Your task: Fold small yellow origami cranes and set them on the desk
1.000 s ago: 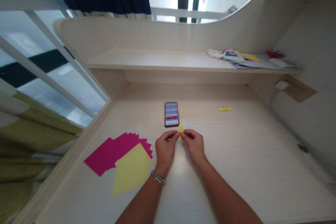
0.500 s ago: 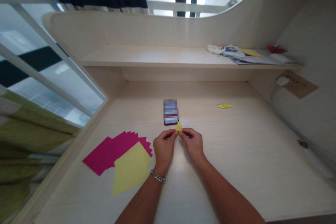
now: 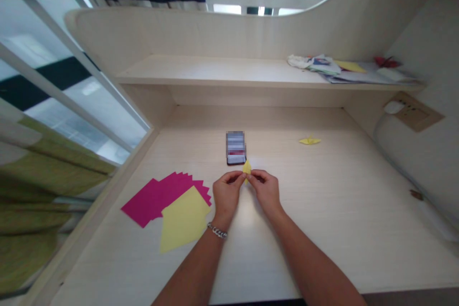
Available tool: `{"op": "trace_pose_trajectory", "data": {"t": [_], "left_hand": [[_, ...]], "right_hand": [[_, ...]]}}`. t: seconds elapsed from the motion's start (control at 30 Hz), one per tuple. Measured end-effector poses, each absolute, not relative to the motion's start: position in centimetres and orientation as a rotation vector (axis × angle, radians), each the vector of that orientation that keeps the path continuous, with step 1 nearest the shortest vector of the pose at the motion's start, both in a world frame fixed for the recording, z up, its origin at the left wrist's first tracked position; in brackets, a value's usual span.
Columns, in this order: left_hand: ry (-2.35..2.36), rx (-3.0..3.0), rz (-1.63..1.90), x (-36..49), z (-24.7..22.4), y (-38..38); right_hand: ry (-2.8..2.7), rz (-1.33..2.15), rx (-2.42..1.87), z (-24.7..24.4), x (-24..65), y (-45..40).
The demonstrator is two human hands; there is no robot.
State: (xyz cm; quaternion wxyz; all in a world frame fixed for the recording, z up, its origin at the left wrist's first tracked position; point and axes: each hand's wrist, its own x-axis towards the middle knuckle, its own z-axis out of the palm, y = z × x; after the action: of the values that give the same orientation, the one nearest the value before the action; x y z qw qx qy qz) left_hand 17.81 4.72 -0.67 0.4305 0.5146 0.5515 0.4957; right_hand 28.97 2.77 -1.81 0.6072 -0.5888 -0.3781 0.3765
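Between the fingertips of both hands is a small folded piece of yellow paper, its pointed end facing away from me. My left hand, with a chain bracelet on the wrist, pinches its left side. From the right, my right hand pinches it too, thumbs nearly touching. The fingers hide its lower part. Just beyond my hands lies a phone with a blurred screen. Farther right on the desk rests a folded yellow paper figure.
Fanned magenta paper sheets lie left of my hands, partly under yellow sheets. Papers and a red folded item sit on the shelf. A plug and cable run from the wall socket at right.
The whole view has shifted slightly, so the desk and its contents appear a little higher and farther right. Both hands keep their pinch on the folded yellow paper.
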Motion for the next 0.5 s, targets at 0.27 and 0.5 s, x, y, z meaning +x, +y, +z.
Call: {"op": "trace_pose_trajectory", "data": {"t": [0.27, 0.5], "left_hand": [[1.347, 1.235, 1.224, 17.95, -0.33, 4.67], [1.328, 1.253, 1.235, 17.89, -0.93, 4.79]], "right_hand": [[-0.922, 0.852, -1.372, -1.75, 28.99, 2.71], [-0.939, 0.851, -1.380, -1.57, 28.95, 2.63]]}}
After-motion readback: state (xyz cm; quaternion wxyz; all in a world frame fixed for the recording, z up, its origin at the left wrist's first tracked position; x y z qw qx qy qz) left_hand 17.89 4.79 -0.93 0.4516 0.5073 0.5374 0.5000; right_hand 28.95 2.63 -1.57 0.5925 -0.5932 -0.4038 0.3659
